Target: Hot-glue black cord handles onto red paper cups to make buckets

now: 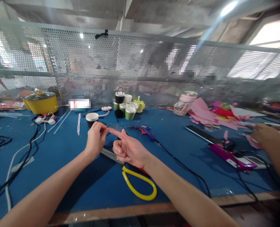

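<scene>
Above the blue table, my left hand (96,137) is closed, its fingertips pinched around something small and dark that I cannot make out. My right hand (131,148) reaches in beside it, index finger stretched toward the left fingertips, the other fingers curled; whether it holds anything is hidden. Scissors with yellow handles (140,188) lie partly under my right hand. Just behind my left hand stands a black and white cup (92,119). A blue glue gun (145,131) rests to the right, its cable running toward the front edge.
Small green, black and white cups (130,112) stand at the back. A yellow pot (41,102) and cables are on the left. On the right lie a purple device (231,156), a phone (202,134) and pink sheets (202,110), near another person's hand (265,135).
</scene>
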### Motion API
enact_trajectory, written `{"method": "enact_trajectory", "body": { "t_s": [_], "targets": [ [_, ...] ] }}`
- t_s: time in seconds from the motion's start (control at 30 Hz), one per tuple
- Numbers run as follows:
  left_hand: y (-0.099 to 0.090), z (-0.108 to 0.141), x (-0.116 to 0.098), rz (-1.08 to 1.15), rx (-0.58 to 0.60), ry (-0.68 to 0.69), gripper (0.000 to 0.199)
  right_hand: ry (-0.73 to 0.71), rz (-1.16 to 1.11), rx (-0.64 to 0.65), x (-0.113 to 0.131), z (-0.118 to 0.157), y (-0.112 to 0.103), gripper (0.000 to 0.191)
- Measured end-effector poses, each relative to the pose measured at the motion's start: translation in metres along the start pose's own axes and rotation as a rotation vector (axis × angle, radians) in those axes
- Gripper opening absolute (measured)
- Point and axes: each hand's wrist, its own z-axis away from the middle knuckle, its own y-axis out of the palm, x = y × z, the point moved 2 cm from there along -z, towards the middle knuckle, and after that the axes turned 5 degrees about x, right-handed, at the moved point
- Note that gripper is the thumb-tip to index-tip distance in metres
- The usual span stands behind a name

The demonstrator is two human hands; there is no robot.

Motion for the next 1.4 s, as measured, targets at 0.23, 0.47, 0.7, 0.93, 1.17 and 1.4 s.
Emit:
{"method": "enact_trajectory", "body": {
  "t_s": [0.23, 0.47, 0.7, 0.93, 1.17, 1.4],
  "targets": [
    [0.0, 0.003, -0.002, 0.022, 0.06, -0.057, 0.013, -0.273, 0.346, -0.426, 0.009, -0.002, -0.025, 0.034],
    [0.006, 0.011, -0.014, -0.015, 0.156, 0.021, 0.012, -0.218, 0.618, -0.528, 0.012, -0.001, -0.03, 0.047],
    [0.009, 0.017, -0.021, -0.103, 0.255, 0.11, 0.014, -0.155, 1.111, -0.447, 0.012, 0.0, -0.022, 0.046],
    [0.006, 0.01, -0.014, -0.164, 0.455, 0.155, 0.011, -0.151, 1.115, -0.421, 0.019, 0.002, -0.028, 0.027],
    [0.004, 0.007, -0.013, -0.202, 0.454, 0.149, 0.018, -0.094, 0.954, -0.412, 0.021, 0.004, -0.033, 0.038],
    [0.006, 0.011, -0.014, -0.222, 0.476, 0.169, 0.017, -0.027, 1.007, -0.487, 0.022, 0.004, -0.033, 0.042]
  ]
}}
